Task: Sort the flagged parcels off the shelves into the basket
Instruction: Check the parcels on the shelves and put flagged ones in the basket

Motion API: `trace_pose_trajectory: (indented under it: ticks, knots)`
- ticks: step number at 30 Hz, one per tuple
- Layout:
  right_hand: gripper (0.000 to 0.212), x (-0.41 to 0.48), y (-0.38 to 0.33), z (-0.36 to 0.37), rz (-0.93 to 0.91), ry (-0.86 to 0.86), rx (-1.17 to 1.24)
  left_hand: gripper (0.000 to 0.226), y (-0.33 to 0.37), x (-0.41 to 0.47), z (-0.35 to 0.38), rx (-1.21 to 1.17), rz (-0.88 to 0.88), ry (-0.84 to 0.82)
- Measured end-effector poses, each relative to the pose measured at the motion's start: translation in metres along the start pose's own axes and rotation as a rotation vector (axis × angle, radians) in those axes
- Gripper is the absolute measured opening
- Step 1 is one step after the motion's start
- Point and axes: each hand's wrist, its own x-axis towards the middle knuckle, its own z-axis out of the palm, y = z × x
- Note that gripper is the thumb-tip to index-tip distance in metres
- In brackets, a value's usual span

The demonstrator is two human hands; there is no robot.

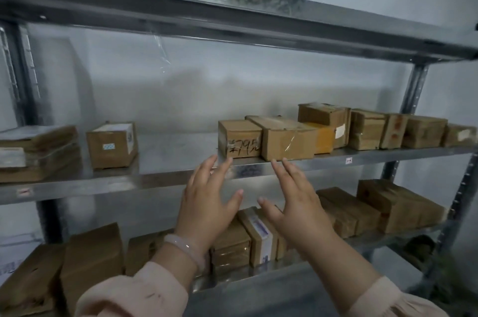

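In the head view, the left hand and the right hand are both hanging open with fingers spread, holding nothing, just in front of the middle shelf. The box with black writing is sitting at the near edge, touching a longer box on its right, and it is probably the one being picked. Holding it by both sides and sliding it straight out is looking best, so the longer box is not getting dragged; the basket is not showing.
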Motion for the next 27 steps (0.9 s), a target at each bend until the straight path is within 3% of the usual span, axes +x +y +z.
trace_pose_trajectory:
  ticks: [11, 20, 27]
  knots:
    - [0.076, 0.102, 0.006, 0.034, -0.099, 0.029, 0.048, 0.063, -0.038, 0.119, 0.036, -0.149, -0.088, 0.074]
    - [0.07, 0.156, 0.014, 0.069, -0.127, 0.053, 0.173, 0.068, -0.066, 0.195, 0.079, -0.101, -0.173, -0.261]
    - [0.064, 0.181, 0.003, 0.08, -0.079, 0.105, 0.405, 0.056, -0.089, 0.185, 0.057, -0.173, -0.202, -0.073]
